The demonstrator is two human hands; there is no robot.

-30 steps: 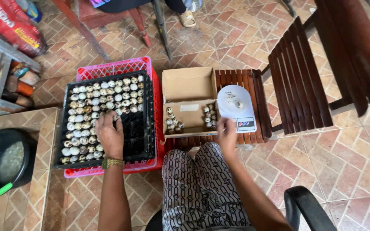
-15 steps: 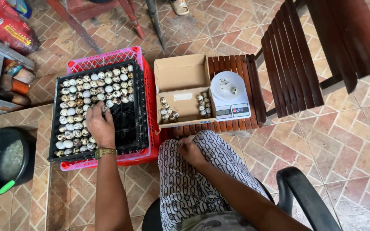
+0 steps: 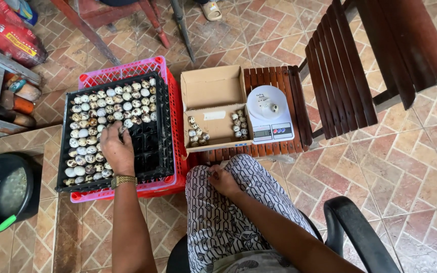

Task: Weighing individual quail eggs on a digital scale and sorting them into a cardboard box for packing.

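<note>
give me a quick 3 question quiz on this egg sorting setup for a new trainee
1. True or false: the left hand is on the speckled eggs in the black tray.
2. Which thing stands right of the cardboard box on the wooden stool?
A. a white kitchen scale
B. a metal bowl
C. a glass jar
3. Fill in: the right hand rests on the person's ____.

Key
1. True: its fingers lie among the eggs where the filled part meets the bare cells.
2. A: the kitchen scale has one small egg on its plate.
3. Knee: the hand is on the patterned trousers, its grip closed; what it holds, if anything, is hidden.
</note>
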